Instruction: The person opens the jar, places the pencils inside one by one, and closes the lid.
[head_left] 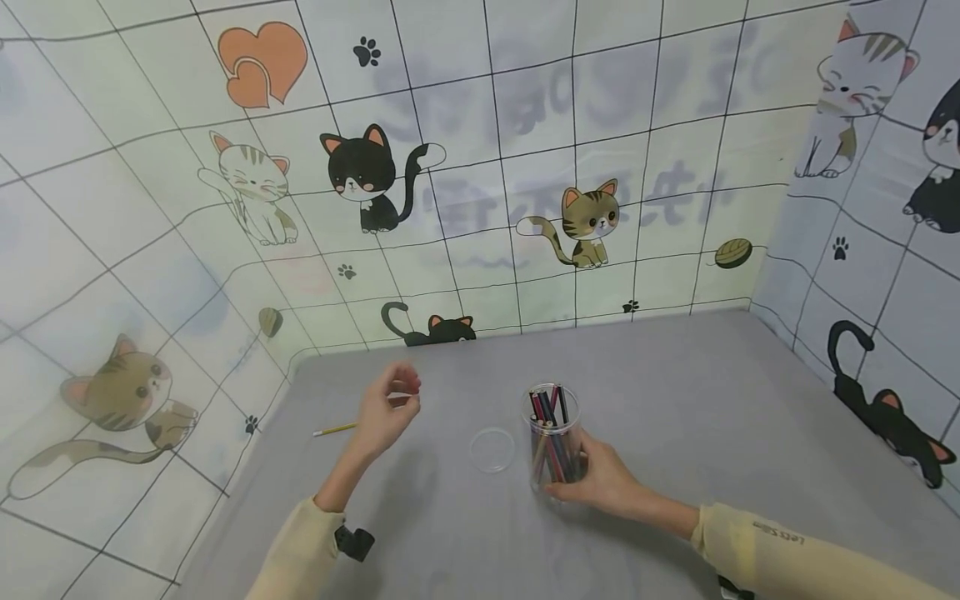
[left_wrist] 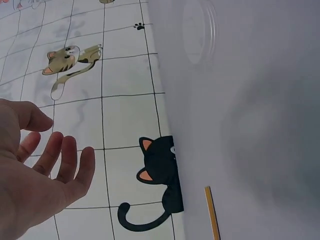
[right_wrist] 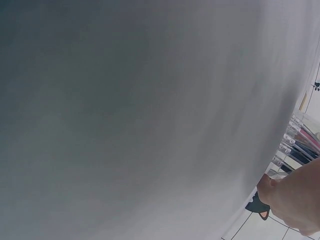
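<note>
A clear jar (head_left: 536, 479) full of dark and reddish pencils (head_left: 553, 454) stands right of centre in the head view. My right hand (head_left: 603, 483) grips it low on its right side, thumb in front. In the right wrist view that hand (right_wrist: 295, 195) and the jar's pencils (right_wrist: 300, 147) show only at the right edge. My left hand (head_left: 386, 412) is in the air to the left, fingers loosely bent around nothing. Behind it a yellow pencil (head_left: 334, 430) lies on the table, partly hidden by the wrist. A round transparent lid (head_left: 492, 450) lies flat between the hands.
The grey tabletop (head_left: 675, 392) meets a wall (head_left: 480, 283) covered in cat-print sheeting at the back. Similar printed sheets (head_left: 97, 250) stand along the left and right sides. A small black device (head_left: 354, 542) is strapped at the left wrist.
</note>
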